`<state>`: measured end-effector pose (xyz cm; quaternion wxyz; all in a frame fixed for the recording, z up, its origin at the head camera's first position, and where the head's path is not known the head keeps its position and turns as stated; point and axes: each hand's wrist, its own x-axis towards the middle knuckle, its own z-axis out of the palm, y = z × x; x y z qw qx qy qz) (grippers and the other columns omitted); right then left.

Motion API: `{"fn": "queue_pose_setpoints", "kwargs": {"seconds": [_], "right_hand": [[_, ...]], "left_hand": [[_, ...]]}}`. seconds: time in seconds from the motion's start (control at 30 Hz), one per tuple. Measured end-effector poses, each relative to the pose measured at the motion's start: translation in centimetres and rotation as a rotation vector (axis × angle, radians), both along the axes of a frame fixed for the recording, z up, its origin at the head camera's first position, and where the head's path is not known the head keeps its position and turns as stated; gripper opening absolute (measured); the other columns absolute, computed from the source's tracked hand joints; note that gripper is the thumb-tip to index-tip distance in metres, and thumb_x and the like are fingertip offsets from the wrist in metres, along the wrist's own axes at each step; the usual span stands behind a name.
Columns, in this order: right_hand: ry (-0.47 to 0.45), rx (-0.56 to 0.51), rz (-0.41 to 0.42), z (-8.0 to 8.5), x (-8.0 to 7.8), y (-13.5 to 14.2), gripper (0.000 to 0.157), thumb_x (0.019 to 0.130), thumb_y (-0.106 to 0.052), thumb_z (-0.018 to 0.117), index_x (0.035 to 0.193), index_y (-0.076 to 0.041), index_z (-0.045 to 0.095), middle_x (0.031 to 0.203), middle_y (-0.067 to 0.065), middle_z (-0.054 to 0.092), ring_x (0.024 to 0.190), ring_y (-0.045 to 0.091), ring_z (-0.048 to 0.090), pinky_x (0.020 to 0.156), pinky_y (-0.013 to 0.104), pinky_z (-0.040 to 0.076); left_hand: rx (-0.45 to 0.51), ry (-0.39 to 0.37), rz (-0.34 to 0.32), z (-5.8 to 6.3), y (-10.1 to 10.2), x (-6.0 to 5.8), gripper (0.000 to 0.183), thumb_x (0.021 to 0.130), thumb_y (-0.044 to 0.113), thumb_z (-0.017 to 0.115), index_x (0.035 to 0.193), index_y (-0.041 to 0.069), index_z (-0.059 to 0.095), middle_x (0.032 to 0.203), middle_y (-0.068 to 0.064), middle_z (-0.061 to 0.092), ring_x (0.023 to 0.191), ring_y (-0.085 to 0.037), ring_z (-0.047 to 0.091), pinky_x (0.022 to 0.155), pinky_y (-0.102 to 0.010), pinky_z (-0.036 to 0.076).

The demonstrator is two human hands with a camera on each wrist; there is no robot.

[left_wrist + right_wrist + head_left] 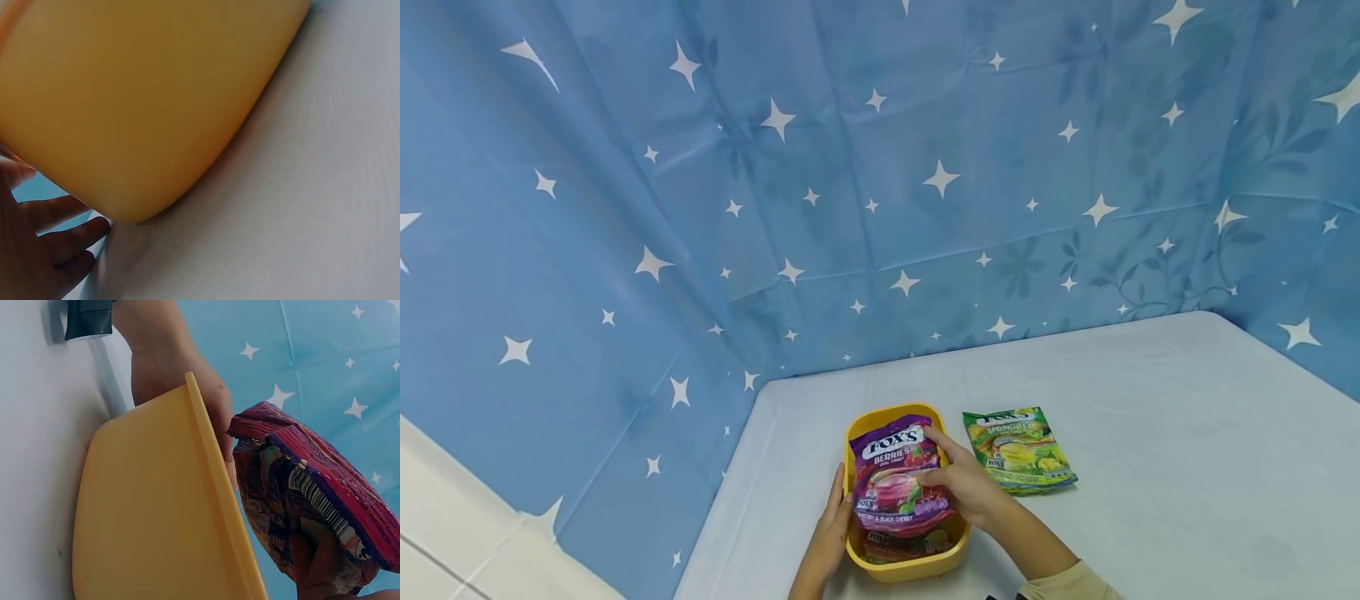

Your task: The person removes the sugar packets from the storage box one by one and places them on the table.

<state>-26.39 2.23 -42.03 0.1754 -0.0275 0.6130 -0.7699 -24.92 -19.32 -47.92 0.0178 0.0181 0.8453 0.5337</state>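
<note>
A purple bag of Fox's Berries candy (pixel 895 483) is in my right hand (pixel 973 487), which grips it at its right edge, thumb and fingers on the wrapper. In the right wrist view the candy bag (pixel 319 487) is tilted, above the rim of a yellow plastic bin (pixel 144 506). My left hand (pixel 829 533) rests along the left side of the bin, its fingers extended in the left wrist view (pixel 50 244). Inside the bin, below the purple bag, lies another candy bag (pixel 898 546) with a dark reddish wrapper, mostly hidden.
To the right of the bin, a green Fox's Spring Tea candy bag (pixel 1018 450) lies flat on the white-covered table (pixel 1172 467). A blue curtain with white stars (pixel 880 208) hangs behind the table and along its left side.
</note>
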Motion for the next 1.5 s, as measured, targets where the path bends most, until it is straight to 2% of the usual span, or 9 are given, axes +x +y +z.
{"fn": "queue_pose_setpoints", "kwargs": {"seconds": [0.17, 0.3, 0.6, 0.7, 0.87, 1.0, 1.17, 1.3, 1.5], "right_hand": [[0.018, 0.02, -0.034, 0.1, 0.1, 0.7, 0.078, 0.08, 0.006, 0.058, 0.146, -0.015, 0.022, 0.147, 0.027, 0.016, 0.121, 0.046, 0.039, 0.094, 0.05, 0.045], [0.036, 0.034, -0.061, 0.2, 0.0, 1.2, 0.077, 0.08, 0.006, 0.058, 0.145, -0.016, 0.024, 0.15, 0.024, 0.008, 0.124, 0.049, 0.036, 0.094, 0.05, 0.045], [0.035, 0.043, -0.104, 0.0, -0.4, 2.7, 0.075, 0.079, 0.007, 0.059, 0.144, -0.015, 0.029, 0.152, 0.02, 0.003, 0.129, 0.048, 0.028, 0.1, 0.052, 0.039], [0.034, 0.04, -0.11, -0.1, -0.4, 3.5, 0.075, 0.079, 0.007, 0.058, 0.144, -0.016, 0.028, 0.151, 0.022, 0.006, 0.128, 0.048, 0.03, 0.099, 0.051, 0.04], [0.029, 0.051, -0.151, -0.1, -0.4, 5.0, 0.075, 0.079, 0.005, 0.058, 0.144, -0.019, 0.029, 0.148, 0.024, 0.014, 0.123, 0.046, 0.037, 0.093, 0.047, 0.046], [0.03, 0.08, -0.178, 0.0, -0.4, 6.2, 0.075, 0.079, 0.004, 0.058, 0.144, -0.018, 0.027, 0.148, 0.025, 0.011, 0.122, 0.045, 0.037, 0.091, 0.044, 0.049], [0.034, 0.086, -0.168, 0.0, -0.3, 7.6, 0.076, 0.08, 0.002, 0.057, 0.146, -0.017, 0.023, 0.147, 0.027, 0.007, 0.121, 0.045, 0.036, 0.089, 0.042, 0.051], [0.047, 0.087, -0.15, 0.0, -0.3, 8.8, 0.075, 0.082, 0.001, 0.057, 0.146, -0.016, 0.022, 0.148, 0.027, 0.006, 0.123, 0.045, 0.034, 0.089, 0.04, 0.051], [0.07, 0.123, -0.147, 0.1, -0.3, 11.0, 0.076, 0.083, -0.002, 0.058, 0.147, -0.015, 0.019, 0.15, 0.026, 0.004, 0.123, 0.044, 0.036, 0.087, 0.038, 0.052]], "left_hand": [[-0.001, 0.021, -0.016, 0.0, 0.0, 0.1, 0.063, 0.098, 0.041, 0.028, 0.148, 0.009, 0.006, 0.151, -0.022, 0.007, 0.135, -0.048, 0.008, 0.104, -0.066, 0.012], [0.003, 0.022, -0.021, 0.0, 0.0, 0.1, 0.062, 0.099, 0.039, 0.029, 0.148, 0.009, 0.006, 0.151, -0.023, 0.007, 0.135, -0.049, 0.009, 0.104, -0.066, 0.013], [-0.024, -0.027, 0.005, -0.2, -0.2, 0.0, 0.064, 0.098, 0.045, 0.028, 0.148, 0.013, 0.005, 0.151, -0.022, 0.009, 0.134, -0.049, 0.012, 0.103, -0.065, 0.02], [-0.021, -0.044, 0.006, -0.1, -0.2, 0.1, 0.065, 0.097, 0.047, 0.028, 0.148, 0.014, 0.005, 0.151, -0.021, 0.008, 0.134, -0.049, 0.012, 0.102, -0.064, 0.021], [-0.001, -0.027, -0.011, 0.0, -0.3, 0.1, 0.063, 0.098, 0.042, 0.028, 0.148, 0.012, 0.005, 0.151, -0.022, 0.006, 0.135, -0.048, 0.008, 0.104, -0.064, 0.016], [0.019, -0.036, -0.021, -0.1, -0.3, 0.1, 0.063, 0.098, 0.042, 0.029, 0.148, 0.012, 0.004, 0.151, -0.023, 0.005, 0.134, -0.05, 0.006, 0.103, -0.066, 0.015], [0.053, -0.057, -0.044, -0.2, -0.4, 0.1, 0.066, 0.098, 0.044, 0.029, 0.148, 0.013, 0.0, 0.151, -0.023, 0.003, 0.133, -0.05, 0.005, 0.102, -0.066, 0.016], [0.086, -0.045, -0.082, -0.4, -0.4, 0.3, 0.065, 0.099, 0.042, 0.028, 0.148, 0.012, -0.003, 0.151, -0.025, 0.001, 0.133, -0.051, 0.004, 0.102, -0.064, 0.018], [0.079, -0.05, -0.096, -0.2, -0.5, 0.4, 0.068, 0.098, 0.044, 0.027, 0.147, 0.011, -0.006, 0.15, -0.027, 0.001, 0.132, -0.053, 0.008, 0.101, -0.062, 0.026]]}}
